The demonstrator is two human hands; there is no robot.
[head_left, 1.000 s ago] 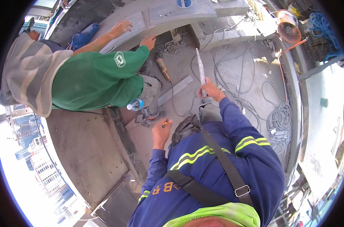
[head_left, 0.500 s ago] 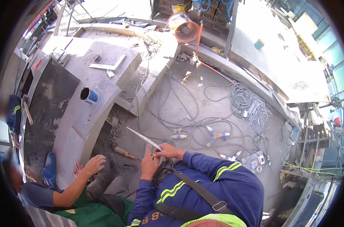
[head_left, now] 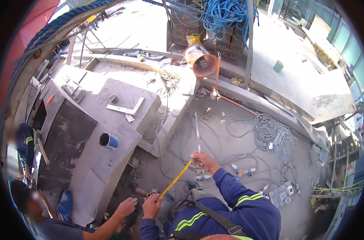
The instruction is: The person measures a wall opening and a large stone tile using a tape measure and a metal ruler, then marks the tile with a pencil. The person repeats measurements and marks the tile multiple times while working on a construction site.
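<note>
A yellow tape measure (head_left: 176,178) runs as a straight blade slantwise between my two hands. My left hand (head_left: 151,205) is closed on its lower end, and whether the case is inside the fingers cannot be seen. Farther forward and to the right, my right hand (head_left: 206,161) is closed round the other end. From that same right hand a thin, pale pointed strip (head_left: 197,126) sticks out away from me; its exact kind is unclear. Just left of my left hand is a co-worker's hand (head_left: 126,206), its fingers curled.
An open blue-and-white can (head_left: 109,141) and a white L-shaped piece (head_left: 126,107) sit on the grey stepped slab. Cables (head_left: 266,132) coil over the floor beside plug connectors (head_left: 246,172). An orange blower (head_left: 204,64) stands ahead. A second person (head_left: 26,140) is at far left.
My hands have moved apart, the right one forward, and the yellow blade now spans between them. The pale strip has swung from pointing left to pointing ahead. My view has shifted too.
</note>
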